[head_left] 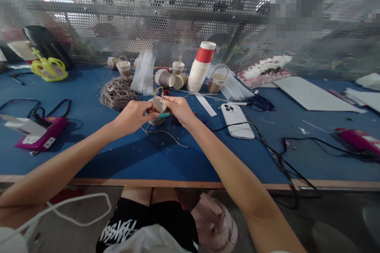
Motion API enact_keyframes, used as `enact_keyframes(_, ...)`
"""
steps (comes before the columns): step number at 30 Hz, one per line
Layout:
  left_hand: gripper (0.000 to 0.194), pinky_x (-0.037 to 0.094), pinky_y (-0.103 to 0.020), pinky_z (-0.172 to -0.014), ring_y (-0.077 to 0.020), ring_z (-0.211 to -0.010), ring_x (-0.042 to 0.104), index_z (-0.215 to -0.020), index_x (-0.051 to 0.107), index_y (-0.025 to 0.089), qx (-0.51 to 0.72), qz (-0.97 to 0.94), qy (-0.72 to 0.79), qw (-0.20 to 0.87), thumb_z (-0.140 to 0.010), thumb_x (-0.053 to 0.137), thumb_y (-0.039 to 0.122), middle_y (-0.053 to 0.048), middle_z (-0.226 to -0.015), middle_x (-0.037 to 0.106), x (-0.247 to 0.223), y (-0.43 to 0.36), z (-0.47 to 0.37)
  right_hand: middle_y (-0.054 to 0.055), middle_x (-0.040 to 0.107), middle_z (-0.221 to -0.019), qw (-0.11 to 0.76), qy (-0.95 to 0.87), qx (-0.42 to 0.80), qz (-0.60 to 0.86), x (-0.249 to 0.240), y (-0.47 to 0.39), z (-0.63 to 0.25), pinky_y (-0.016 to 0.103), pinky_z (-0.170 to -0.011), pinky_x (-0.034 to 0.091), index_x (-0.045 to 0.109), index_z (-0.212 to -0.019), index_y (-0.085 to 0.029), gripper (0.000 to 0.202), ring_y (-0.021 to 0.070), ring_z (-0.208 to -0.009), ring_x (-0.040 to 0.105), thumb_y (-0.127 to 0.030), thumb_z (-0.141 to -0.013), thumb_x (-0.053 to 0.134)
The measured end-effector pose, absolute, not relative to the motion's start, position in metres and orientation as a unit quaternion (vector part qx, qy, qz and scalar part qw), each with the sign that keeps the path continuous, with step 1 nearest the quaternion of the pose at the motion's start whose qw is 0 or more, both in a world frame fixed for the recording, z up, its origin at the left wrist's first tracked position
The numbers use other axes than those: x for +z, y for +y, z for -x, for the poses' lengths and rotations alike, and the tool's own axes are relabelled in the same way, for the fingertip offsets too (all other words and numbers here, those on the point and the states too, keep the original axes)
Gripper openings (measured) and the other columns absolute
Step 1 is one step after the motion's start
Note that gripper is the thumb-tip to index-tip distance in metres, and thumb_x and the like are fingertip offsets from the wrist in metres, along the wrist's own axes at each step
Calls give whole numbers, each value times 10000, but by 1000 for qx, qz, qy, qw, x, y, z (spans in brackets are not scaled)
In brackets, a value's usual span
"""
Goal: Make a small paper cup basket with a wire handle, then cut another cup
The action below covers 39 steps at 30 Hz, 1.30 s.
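Observation:
A small paper cup point(156, 121) wrapped in twine, with a thin looped handle above its rim, is between my two hands over the blue table. My left hand point(132, 116) grips the cup's left side, thumb and fingers bent around the rim. On the right side of the rim, near the foot of the handle, the fingertips of my right hand point(178, 108) are pinched together. A teal object point(163, 115) shows at the cup's front. Loose twine point(170, 134) trails from below the cup to the right.
Behind are a twine coil point(117, 92), stacked cups point(200, 67), clear sticks point(143, 73) and a handled cup point(217, 82). A white phone point(237, 120) and black cable point(267, 146) lie right. Purple power strips point(49, 136) sit at both sides.

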<state>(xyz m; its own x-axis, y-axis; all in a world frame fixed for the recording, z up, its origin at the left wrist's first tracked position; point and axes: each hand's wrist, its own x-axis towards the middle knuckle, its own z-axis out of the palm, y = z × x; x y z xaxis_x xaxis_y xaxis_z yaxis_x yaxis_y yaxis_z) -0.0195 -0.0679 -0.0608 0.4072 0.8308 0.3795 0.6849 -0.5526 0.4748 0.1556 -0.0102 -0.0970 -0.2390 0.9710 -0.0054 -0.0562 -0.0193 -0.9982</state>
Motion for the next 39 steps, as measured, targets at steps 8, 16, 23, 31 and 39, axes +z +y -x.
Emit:
enact_keyframes(8,149,576,-263,-742,-176,-776,720,-876,714,172,265,-854,425,144,-798,635,271,-45,-816,766,-60,-60,29,42,757,-903,438,-551,566,429,-97,-9,-155,270,-741,506,710,-1114,-140,356,123,-759,637,-240,-775,665)
enact_keyframes(16,147,580,-266,-740,-175,-782,717,-834,709,159,275,-861,406,136,-802,637,283,-59,-836,761,-63,-59,32,19,735,-779,438,-530,578,439,-95,-10,-155,267,-725,503,704,-1137,-143,364,111,-693,616,-216,-782,671)
enact_keyframes(23,160,580,-265,-729,-167,-758,711,-777,710,162,310,-849,403,144,-799,661,313,-58,-800,754,-68,-57,33,28,739,-816,434,-531,581,438,-93,-11,-155,255,-696,495,726,-1095,-149,327,95,-672,597,-227,-781,678)
enact_keyframes(31,111,577,-328,-839,-235,-1028,682,-674,678,170,386,-823,397,128,-720,751,241,-68,-831,747,-78,-53,35,15,733,-756,437,-517,594,434,-91,-14,-156,256,-718,502,747,-1020,-157,249,99,-676,618,-197,-790,661)
enact_keyframes(39,115,568,-369,-875,-263,-1087,645,-668,686,178,388,-819,409,105,-681,792,221,-56,-777,741,-79,-52,36,37,754,-849,439,-505,593,448,-90,-17,-156,275,-760,524,729,-1077,-147,320,112,-723,649,-225,-769,699)
